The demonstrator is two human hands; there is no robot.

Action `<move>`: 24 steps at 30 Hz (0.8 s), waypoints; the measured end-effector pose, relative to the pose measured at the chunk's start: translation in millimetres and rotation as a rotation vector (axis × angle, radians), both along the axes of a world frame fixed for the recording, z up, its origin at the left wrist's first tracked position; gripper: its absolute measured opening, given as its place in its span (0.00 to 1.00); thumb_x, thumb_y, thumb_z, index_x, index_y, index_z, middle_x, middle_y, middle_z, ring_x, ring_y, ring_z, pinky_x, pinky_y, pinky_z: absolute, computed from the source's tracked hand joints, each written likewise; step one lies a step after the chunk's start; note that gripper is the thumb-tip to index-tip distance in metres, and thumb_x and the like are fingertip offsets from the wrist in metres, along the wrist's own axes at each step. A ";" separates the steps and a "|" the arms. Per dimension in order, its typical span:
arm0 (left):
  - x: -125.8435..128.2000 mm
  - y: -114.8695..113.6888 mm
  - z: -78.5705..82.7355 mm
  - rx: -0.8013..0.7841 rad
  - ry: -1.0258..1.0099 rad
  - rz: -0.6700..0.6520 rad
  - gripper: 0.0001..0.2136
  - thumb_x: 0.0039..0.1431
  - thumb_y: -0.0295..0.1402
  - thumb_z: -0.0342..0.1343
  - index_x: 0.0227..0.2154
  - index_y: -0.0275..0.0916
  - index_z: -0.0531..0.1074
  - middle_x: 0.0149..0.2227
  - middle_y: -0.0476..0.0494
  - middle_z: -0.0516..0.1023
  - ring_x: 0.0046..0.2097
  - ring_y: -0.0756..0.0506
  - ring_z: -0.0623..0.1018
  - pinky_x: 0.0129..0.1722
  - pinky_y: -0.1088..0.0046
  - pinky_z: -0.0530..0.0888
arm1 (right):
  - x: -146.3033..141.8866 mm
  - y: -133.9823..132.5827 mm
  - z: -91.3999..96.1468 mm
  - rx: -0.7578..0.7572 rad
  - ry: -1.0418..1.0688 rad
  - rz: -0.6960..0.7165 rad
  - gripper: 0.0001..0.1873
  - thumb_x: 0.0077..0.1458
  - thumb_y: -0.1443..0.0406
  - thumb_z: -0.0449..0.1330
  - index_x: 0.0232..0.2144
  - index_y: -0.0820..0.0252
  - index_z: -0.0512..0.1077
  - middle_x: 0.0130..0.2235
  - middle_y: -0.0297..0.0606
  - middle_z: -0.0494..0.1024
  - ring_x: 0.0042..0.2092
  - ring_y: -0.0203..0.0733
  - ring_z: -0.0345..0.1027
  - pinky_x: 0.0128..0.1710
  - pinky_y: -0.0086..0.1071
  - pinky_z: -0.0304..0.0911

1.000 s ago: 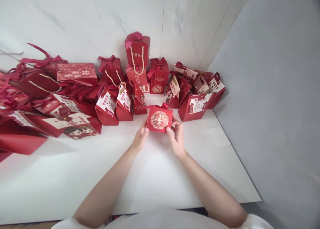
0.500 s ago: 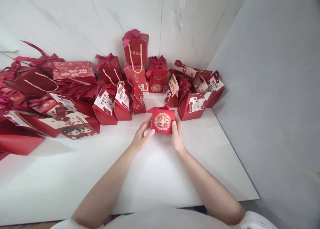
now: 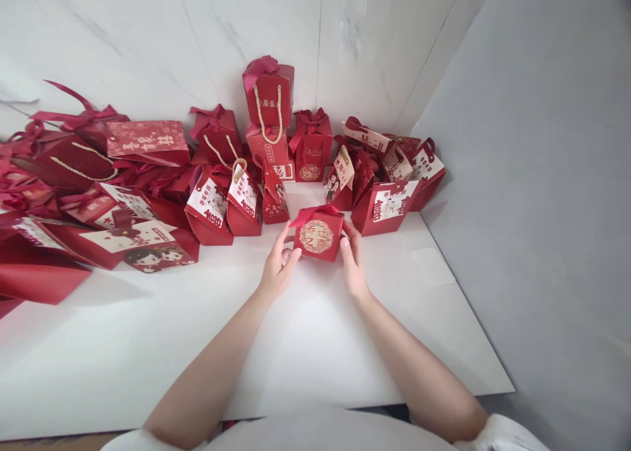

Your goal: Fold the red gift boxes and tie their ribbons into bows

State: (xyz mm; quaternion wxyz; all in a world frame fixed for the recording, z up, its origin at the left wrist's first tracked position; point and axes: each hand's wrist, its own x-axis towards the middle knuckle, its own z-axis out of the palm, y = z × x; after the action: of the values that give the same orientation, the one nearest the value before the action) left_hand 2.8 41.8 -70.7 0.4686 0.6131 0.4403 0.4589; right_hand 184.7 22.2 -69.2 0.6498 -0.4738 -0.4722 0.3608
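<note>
Between my two hands is a small red gift box (image 3: 319,236) with a round gold emblem and lettering on the side towards me. A dark pink ribbon (image 3: 313,212) lies along its top. My left hand (image 3: 279,261) holds the box's left side, thumb at the lower front corner and fingers curled behind. On the opposite side my right hand (image 3: 353,259) grips it, thumb near the front edge and fingertips partly hidden behind the box. Just beyond it stands a narrow red box (image 3: 275,194).
Many red gift boxes crowd the left of the white table (image 3: 305,346), among them a box with a cartoon couple (image 3: 160,257). A rope-handled box (image 3: 269,96) tops a stack at the back. More boxes (image 3: 387,211) stand right, near the grey wall (image 3: 532,175).
The box in my hands has turned slightly and tipped, so its ribbon and top edge show more. My right thumb has shifted from its front face towards the side edge.
</note>
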 end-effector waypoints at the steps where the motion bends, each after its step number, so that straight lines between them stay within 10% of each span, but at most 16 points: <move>1: 0.5 -0.9 -0.4 0.008 -0.033 0.031 0.32 0.64 0.43 0.55 0.67 0.44 0.52 0.59 0.35 0.69 0.48 0.43 0.77 0.50 0.62 0.75 | -0.4 -2.5 2.1 0.034 -0.035 -0.003 0.26 0.66 0.53 0.52 0.62 0.54 0.61 0.65 0.45 0.63 0.65 0.49 0.57 0.64 0.50 0.55; 12: -4.7 2.0 5.1 -0.053 -0.286 -0.219 0.40 0.59 0.46 0.59 0.69 0.45 0.46 0.69 0.38 0.55 0.68 0.34 0.59 0.65 0.56 0.60 | -4.5 -20.8 21.9 0.278 -0.481 0.057 0.30 0.64 0.61 0.55 0.66 0.49 0.55 0.68 0.40 0.59 0.67 0.52 0.54 0.65 0.53 0.54; 24: 18.3 -26.3 31.7 -0.712 -0.814 -0.500 0.47 0.52 0.69 0.32 0.62 0.36 0.61 0.58 0.29 0.71 0.61 0.30 0.69 0.57 0.49 0.66 | -10.8 -19.2 17.1 0.192 -0.417 -0.098 0.31 0.62 0.58 0.57 0.65 0.51 0.55 0.66 0.46 0.60 0.67 0.54 0.52 0.66 0.58 0.49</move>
State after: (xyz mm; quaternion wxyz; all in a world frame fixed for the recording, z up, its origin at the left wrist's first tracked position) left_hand 21.1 15.5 -39.0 0.8702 0.2782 0.1945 0.3570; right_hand 173.9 3.0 -52.1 0.5973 -0.4964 -0.6047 0.1765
